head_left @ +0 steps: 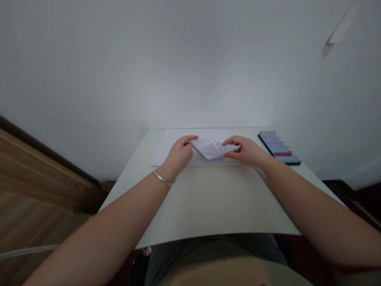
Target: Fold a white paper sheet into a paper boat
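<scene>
A folded piece of white paper [210, 148] with a diamond-shaped middle and a point on each side is held between my two hands. My left hand [180, 150] pinches its left point between thumb and fingers; a silver bangle circles that wrist. On the other side, my right hand [242, 149] grips the right point, thumb below and fingers above. Beneath the folded paper lie flat white sheets [162, 153] with a thin green edge along the front.
A white table [217, 202] stands against a pale wall [190, 63]. At its right side lies a phone [278, 149] with its screen lit. Wooden furniture [38, 171] is at the left, and a pale cable [28, 251] runs at the lower left.
</scene>
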A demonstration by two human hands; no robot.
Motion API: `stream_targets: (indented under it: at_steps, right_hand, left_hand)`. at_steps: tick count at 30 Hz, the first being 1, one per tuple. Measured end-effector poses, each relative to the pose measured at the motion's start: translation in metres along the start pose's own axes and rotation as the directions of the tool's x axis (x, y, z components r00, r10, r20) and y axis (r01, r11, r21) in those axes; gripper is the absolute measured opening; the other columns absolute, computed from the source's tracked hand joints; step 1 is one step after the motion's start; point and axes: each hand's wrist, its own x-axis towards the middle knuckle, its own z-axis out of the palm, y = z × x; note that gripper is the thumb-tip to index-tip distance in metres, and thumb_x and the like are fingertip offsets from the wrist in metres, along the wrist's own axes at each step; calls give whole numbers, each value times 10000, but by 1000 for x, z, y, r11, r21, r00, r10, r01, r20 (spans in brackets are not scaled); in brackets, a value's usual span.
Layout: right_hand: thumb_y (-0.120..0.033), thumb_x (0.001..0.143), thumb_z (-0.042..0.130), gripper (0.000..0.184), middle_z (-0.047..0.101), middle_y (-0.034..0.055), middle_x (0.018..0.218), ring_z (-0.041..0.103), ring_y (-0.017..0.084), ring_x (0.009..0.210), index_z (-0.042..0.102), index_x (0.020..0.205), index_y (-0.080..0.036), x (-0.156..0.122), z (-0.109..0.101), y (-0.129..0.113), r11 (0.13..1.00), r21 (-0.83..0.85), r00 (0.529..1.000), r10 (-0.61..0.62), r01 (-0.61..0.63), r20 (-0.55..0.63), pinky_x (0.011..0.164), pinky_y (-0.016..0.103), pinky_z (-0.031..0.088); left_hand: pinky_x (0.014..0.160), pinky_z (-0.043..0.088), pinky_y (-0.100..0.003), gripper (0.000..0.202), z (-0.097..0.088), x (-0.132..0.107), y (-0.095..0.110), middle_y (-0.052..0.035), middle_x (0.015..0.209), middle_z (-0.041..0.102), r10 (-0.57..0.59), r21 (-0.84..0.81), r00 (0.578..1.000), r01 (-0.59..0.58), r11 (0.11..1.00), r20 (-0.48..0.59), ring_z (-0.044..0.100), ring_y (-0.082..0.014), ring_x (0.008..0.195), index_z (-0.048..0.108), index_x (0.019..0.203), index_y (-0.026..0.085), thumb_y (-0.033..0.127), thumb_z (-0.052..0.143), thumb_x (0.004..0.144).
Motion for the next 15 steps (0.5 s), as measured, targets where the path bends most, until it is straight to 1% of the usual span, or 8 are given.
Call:
stream_targets:
  at_steps: [2, 4, 6, 8, 11, 13, 15]
  right_hand:
    - [-344, 673, 725, 253, 649, 51, 909, 578, 165, 726, 696, 891, -218, 0, 0, 1, 998, -40, 999, -40, 39, -6, 606, 284, 458]
    - [-338, 692, 713, 183, 643, 43, 862, 568, 165, 723, 682, 824, -216, 1, -2, -1, 990, -114, 996, -81, 77, -24, 606, 281, 442]
    - [-360, 717, 699, 168, 637, 38, 833, 549, 157, 682, 663, 792, -214, 0, -3, -7, 972, -219, 993, -101, 86, -58, 594, 282, 417]
    - [-391, 743, 680, 180, 634, 36, 804, 541, 159, 671, 648, 774, -216, -2, -3, -16, 942, -328, 989, -108, 70, -99, 579, 283, 383]
    - [-421, 758, 664, 198, 633, 29, 767, 543, 167, 681, 635, 755, -225, -6, 1, -31, 896, -441, 988, -111, 51, -111, 561, 286, 336]
    - [-448, 763, 654, 213, 638, 20, 745, 549, 173, 690, 634, 769, -236, -9, 6, -39, 882, -469, 989, -103, 43, -103, 550, 284, 317]
    - [-479, 769, 640, 236, 651, 21, 749, 558, 178, 697, 637, 774, -244, -11, 12, -45, 883, -468, 993, -69, 19, -90, 540, 283, 306]
  left_hand:
    - [894, 443, -342, 356, 0, -1, 1, -66, 1014, 639, 30, 62, 1000, -30, 998, -6, 566, -191, 917, 689, 1068, 193, 213, 534, 748]
    - [957, 420, -359, 397, 0, -2, 4, -72, 1125, 616, 103, 138, 994, -99, 986, -23, 560, -198, 1002, 664, 1123, 205, 191, 530, 750]
    - [989, 407, -369, 435, 0, -4, 8, -78, 1246, 557, 186, 218, 982, -172, 961, -45, 533, -210, 1089, 634, 1165, 216, 165, 529, 746]
    - [974, 424, -372, 431, 0, -6, 11, -89, 1319, 499, 233, 295, 971, -207, 933, -54, 503, -226, 1148, 622, 1170, 212, 158, 521, 755]
    - [923, 462, -372, 391, 1, -8, 16, -101, 1341, 470, 230, 342, 973, -207, 917, -27, 481, -242, 1181, 626, 1148, 204, 170, 504, 779]
    - [912, 473, -372, 360, 2, -9, 18, -107, 1338, 469, 222, 346, 975, -210, 914, 6, 468, -249, 1201, 640, 1120, 198, 181, 502, 788]
    - [914, 476, -368, 332, 3, -10, 18, -112, 1319, 479, 228, 349, 973, -225, 910, 33, 445, -253, 1231, 655, 1085, 192, 184, 503, 790]
